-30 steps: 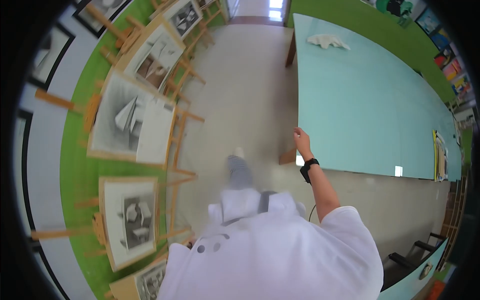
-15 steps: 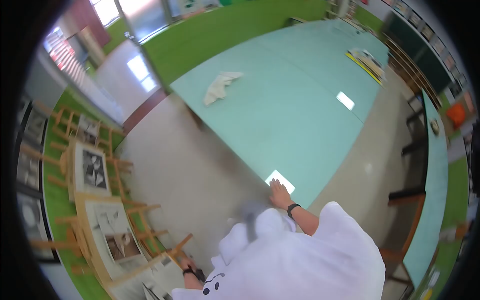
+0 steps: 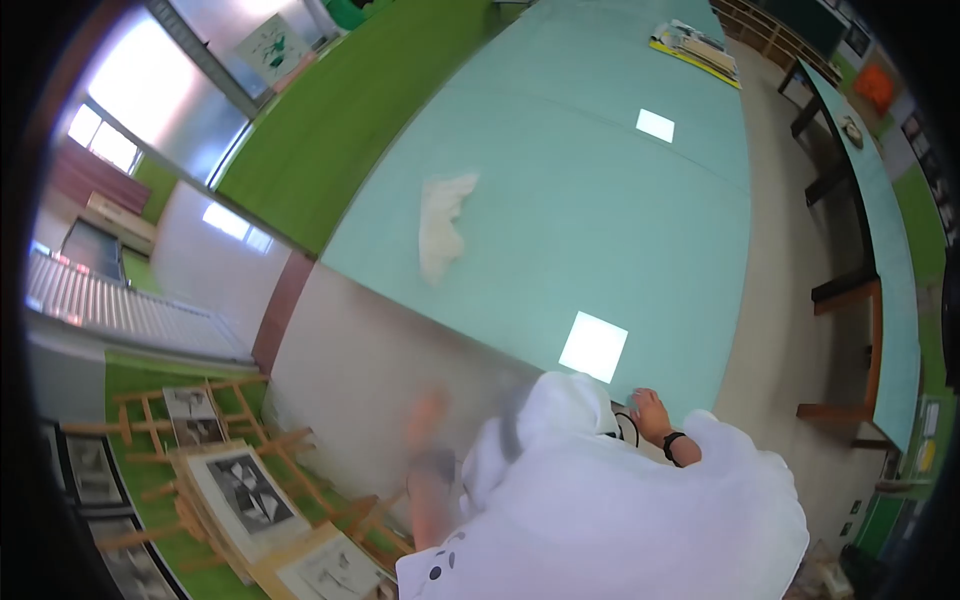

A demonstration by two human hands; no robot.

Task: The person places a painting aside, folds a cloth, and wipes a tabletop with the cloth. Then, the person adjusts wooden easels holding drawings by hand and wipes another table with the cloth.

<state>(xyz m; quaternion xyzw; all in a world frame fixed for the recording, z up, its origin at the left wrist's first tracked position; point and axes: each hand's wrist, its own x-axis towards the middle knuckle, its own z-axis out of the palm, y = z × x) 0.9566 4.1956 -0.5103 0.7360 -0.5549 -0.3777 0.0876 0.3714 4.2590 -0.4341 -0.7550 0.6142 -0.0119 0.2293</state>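
My right hand (image 3: pixel 652 415) is at the near edge of the pale blue-green table (image 3: pixel 600 230), fingers partly spread and nothing seen in it. Whether it touches the tabletop is unclear. A dark watch is on that wrist, and a thin black cable (image 3: pixel 630 425) loops beside the hand. My left hand (image 3: pixel 428 410) is blurred by motion over the floor, left of my body, and its fingers cannot be made out. The crumpled white cloth (image 3: pixel 440 225) lies on the table's left part, beyond both hands.
Wooden easels with drawings (image 3: pixel 252 490) stand at lower left. Papers and folders (image 3: pixel 695 52) lie on the table's far end. A second long table (image 3: pixel 890 260) with dark stools runs along the right. A doorway (image 3: pixel 215 215) opens at the left.
The view has turned and come closer to the cloth. My right hand has shifted right along the table edge. My left hand has swung forward and is now blurred. The easels sit lower in view.
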